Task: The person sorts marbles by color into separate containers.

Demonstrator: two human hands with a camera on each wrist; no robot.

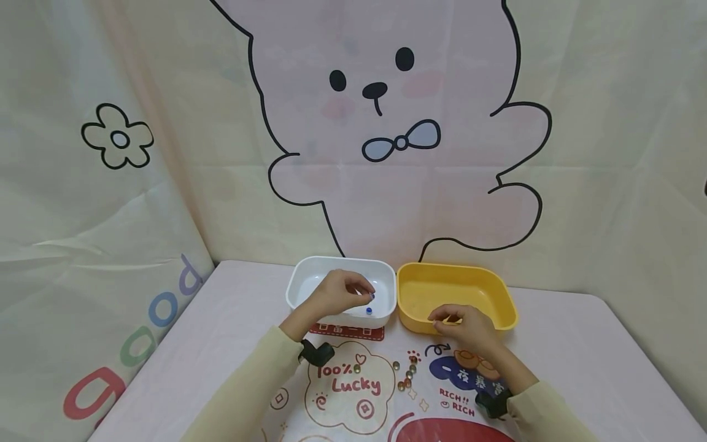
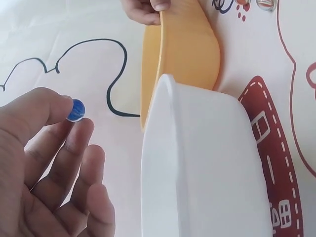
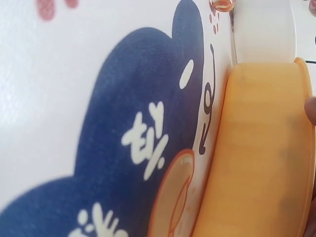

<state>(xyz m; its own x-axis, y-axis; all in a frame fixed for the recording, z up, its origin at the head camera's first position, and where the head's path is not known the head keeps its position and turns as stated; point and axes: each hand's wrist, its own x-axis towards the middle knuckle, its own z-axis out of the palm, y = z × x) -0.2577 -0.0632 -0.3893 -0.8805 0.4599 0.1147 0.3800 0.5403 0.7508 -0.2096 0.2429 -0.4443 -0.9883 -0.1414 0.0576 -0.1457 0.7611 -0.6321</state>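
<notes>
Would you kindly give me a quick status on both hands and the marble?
Left hand pinches blue marble over white tub. Right hand grips yellow tub rim. Nothing in the way.

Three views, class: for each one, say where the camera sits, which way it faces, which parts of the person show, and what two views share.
Head: worn on the head, facing forward and down at the white bin, yellow bin, both sleeves, left hand and right hand.
Left wrist: faces along the left hand's fingers, which pinch a blue marble.
Right wrist: faces the yellow bin's wall close up; only a fingertip shows at the edge.
Shared: all show both bins.
</notes>
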